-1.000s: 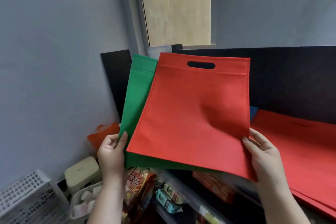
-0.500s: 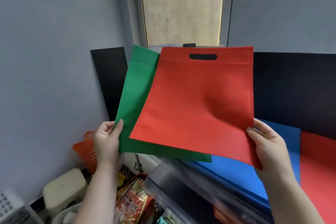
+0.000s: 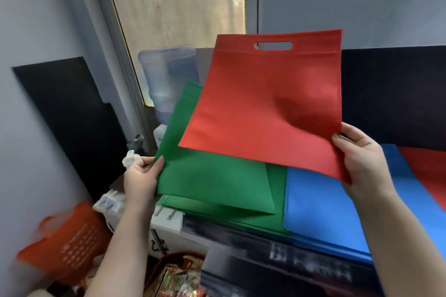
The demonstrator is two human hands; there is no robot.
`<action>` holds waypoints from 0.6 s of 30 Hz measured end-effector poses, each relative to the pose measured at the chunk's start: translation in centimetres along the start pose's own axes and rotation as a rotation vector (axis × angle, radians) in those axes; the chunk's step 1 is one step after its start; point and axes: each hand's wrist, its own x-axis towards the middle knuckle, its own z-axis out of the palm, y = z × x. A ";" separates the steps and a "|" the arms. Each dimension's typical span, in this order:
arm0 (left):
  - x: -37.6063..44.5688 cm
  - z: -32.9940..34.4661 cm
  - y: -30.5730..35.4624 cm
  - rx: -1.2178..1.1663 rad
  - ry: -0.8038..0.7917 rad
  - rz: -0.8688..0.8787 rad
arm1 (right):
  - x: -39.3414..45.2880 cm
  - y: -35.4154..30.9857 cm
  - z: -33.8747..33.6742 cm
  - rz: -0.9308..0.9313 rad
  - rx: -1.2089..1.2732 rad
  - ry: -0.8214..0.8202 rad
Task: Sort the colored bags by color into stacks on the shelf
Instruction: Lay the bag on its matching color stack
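Red bag (image 3: 265, 108): flat, matte non-woven fabric, roughly square w/ stitched hem and oval cut-out handle at top. Held upright, handle edge up, bottom edge sloping down to the right; right hand (image 3: 362, 164) pinches its lower right corner, thumb on the front face. Green bag (image 3: 212, 181), same fabric, sits behind and below the red one, tilted left; left hand (image 3: 142, 178) pinches its left edge, thumb on top. Both are held above the dark shelf (image 3: 241, 236), where a green stack (image 3: 277, 190), blue stack (image 3: 321, 210) and red stack (image 3: 429, 176) lie flat side by side (blue partly overlapping green). Translucent water jug (image 3: 166, 72) behind.
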 end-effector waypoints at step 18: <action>1.1 3.3 0.8 0.498 -0.290 0.182 | -2.4 1.1 -1.6 -0.016 -0.109 0.095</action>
